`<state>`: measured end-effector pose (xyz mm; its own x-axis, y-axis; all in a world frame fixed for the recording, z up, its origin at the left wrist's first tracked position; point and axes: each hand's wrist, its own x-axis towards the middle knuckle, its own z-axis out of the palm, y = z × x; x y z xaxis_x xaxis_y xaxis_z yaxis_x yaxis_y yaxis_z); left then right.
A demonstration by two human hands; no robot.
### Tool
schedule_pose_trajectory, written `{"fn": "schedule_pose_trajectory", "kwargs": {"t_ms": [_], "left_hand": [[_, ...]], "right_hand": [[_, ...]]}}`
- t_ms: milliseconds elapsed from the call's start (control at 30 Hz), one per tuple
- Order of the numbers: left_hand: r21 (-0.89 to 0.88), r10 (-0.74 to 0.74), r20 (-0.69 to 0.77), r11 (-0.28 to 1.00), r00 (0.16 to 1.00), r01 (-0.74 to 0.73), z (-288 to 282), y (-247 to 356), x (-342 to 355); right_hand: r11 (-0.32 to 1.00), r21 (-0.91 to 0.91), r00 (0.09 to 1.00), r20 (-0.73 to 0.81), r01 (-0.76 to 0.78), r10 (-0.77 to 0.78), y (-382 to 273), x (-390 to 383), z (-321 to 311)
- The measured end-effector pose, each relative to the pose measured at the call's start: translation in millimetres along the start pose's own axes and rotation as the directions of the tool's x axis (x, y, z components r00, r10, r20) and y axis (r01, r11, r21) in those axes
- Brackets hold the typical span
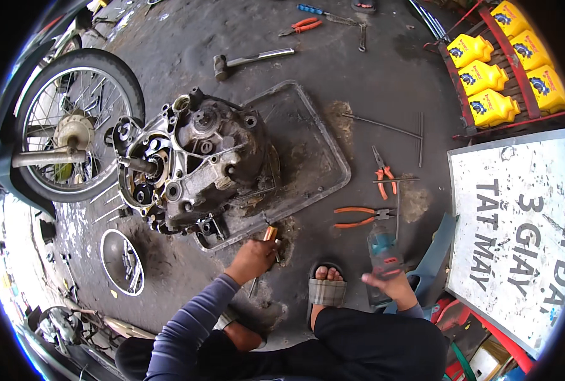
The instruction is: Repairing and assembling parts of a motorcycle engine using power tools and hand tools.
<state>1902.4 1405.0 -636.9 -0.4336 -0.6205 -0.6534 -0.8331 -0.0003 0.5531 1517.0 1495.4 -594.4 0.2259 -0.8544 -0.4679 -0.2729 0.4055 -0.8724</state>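
My left hand (252, 261) is closed around a tool with an orange-yellow handle (270, 233), beside the near edge of a shallow metal tray (320, 117). The hand hides much of that tool, so its kind is unclear. A dirty grey engine with an opened side (219, 162) rests partly on the tray, its gears and a shaft showing on the left. At the right, my right hand (393, 287) grips a teal cordless power tool (384, 249), somewhat blurred, near my sandalled foot (328, 279). Orange-handled pliers (356, 216) lie just beyond it.
A second pair of pliers (384, 174) and thin rods lie farther off. A hammer (250, 60) lies beyond the engine. At left are a motorbike wheel (124, 82) and a bowl of metal parts (108, 263). Yellow bottles (482, 77) and a white sign (485, 162) stand right.
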Motion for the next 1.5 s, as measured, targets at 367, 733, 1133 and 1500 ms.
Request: {"fn": "schedule_pose_trajectory", "kwargs": {"t_ms": [367, 733, 1133, 1500], "left_hand": [[0.764, 0.532, -0.001, 0.547, 0.847, -0.342, 48.2, -24.3, -6.6], [-0.938, 0.289, 0.023, -0.325, 0.957, 0.121, 75.3, -26.7, -37.2], [0.093, 0.681, -0.504, 0.654, 0.531, -0.751, 10.2, 98.7, 40.4], [-0.195, 0.727, -0.222, 0.620, 0.650, -0.760, -47.2, 116.3, 72.0]], "right_hand": [[0.954, -0.262, 0.948, -0.238, 0.146, -0.210, 0.7, 4.5, 23.9], [0.984, -0.176, 0.978, -0.196, 0.029, -0.064, -1.3, -15.9, 26.4], [1.000, 0.016, 0.981, -0.196, 0.019, -0.015, -27.0, -14.7, 12.5], [0.993, -0.071, 0.958, -0.265, 0.099, -0.114, -7.6, -30.0, -15.5]]}}
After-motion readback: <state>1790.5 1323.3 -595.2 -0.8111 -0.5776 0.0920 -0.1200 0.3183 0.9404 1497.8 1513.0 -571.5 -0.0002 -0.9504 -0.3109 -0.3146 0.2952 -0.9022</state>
